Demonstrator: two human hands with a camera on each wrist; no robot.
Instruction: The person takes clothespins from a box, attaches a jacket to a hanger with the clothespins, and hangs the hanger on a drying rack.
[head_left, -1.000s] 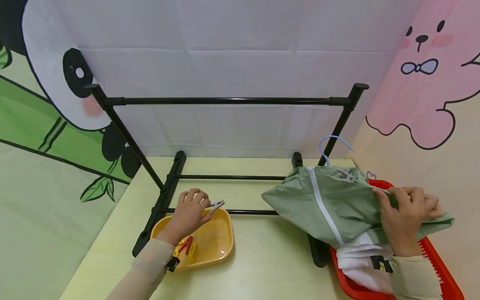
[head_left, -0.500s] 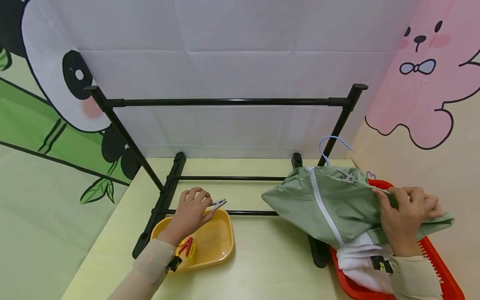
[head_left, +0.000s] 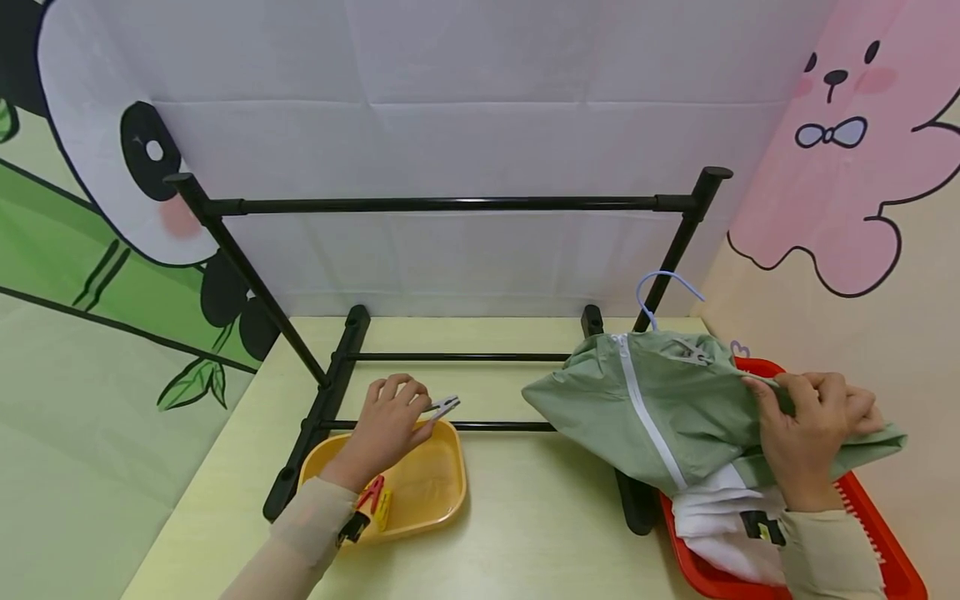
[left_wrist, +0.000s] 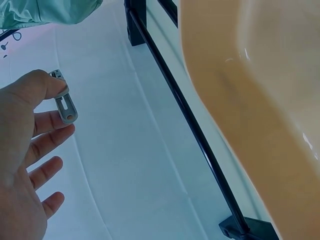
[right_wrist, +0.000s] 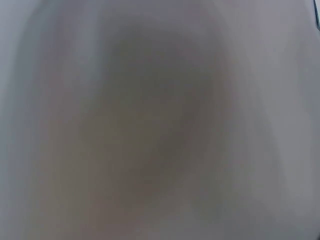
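Observation:
My left hand (head_left: 386, 433) is over the yellow plastic basket (head_left: 438, 492), pinching a grey clothespin (head_left: 444, 407) between thumb and index finger. In the left wrist view the same clothespin (left_wrist: 65, 102) shows, the other fingers spread loosely below it. On the right, my right hand (head_left: 813, 433) grips the edge of a green zip jacket (head_left: 600, 408). A blue hanger (head_left: 663, 272) sticks its hook out of the jacket's top. Near the collar sits a small grey clip (head_left: 692, 352). The right wrist view is a blur of close cloth.
A black garment rack (head_left: 450, 205) stands on the pale table (head_left: 517, 533) behind the hands. Red and yellow clothespins (head_left: 384, 508) lie in the yellow basket. Under the jacket, a red basket (head_left: 892, 542) holds white clothing (head_left: 720, 542).
My left hand has drifted slightly to the right with the grey clothespin. The right hand and the jacket stay nearly still.

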